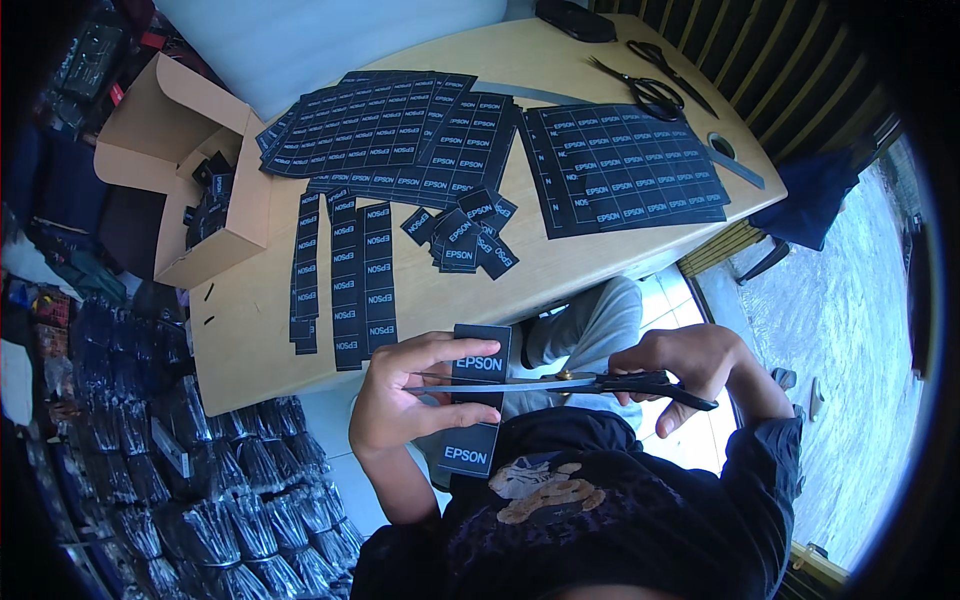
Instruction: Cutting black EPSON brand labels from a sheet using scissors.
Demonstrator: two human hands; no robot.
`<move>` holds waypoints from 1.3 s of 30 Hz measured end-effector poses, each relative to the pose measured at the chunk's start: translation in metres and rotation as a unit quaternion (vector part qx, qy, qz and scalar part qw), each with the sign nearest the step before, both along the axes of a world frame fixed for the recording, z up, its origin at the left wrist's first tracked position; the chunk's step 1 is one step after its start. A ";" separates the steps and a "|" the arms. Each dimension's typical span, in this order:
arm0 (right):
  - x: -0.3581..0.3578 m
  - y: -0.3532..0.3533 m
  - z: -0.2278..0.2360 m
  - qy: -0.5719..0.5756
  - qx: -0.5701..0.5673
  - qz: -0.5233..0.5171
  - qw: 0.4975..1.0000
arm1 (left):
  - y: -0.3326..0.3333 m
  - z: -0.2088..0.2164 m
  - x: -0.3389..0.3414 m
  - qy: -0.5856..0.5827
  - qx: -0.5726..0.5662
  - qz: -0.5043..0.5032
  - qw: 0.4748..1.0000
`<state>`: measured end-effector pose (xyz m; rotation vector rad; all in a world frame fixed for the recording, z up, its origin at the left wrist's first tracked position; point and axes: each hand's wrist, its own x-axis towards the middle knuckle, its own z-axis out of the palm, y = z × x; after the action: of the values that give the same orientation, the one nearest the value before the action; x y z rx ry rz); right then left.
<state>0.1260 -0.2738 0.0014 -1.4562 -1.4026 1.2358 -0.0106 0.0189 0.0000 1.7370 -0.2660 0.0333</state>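
My left hand (390, 390) pinches a short strip of black labels (467, 450) between thumb and fingers, upright in front of my chest. My right hand (695, 360) is closed on the black handles of a pair of scissors (590, 384). Their long blades lie across the strip between its two printed labels and reach to my left palm. On the table ahead is a small heap of cut black labels (460, 240). Uncut label strips (346, 285) lie to its left. Behind are overlapping label sheets (390, 130), with another stack of sheets (640, 165) at the right.
An open cardboard box (245, 215) with black pieces inside stands at the table's left. More scissors (655, 95), a metal ruler (735, 168) and a black case (575, 20) lie toward the far right. Wrapped dark bundles (220, 510) cover the floor at lower left.
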 end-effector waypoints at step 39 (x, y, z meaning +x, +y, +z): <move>0.000 0.000 0.005 0.021 0.008 -0.012 1.000 | -0.001 0.008 0.000 -0.008 0.020 -0.005 1.000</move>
<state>0.1259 -0.2739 0.0060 -1.4237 -1.3611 1.2311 -0.0106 0.0177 0.0084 1.7764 -0.2894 0.0348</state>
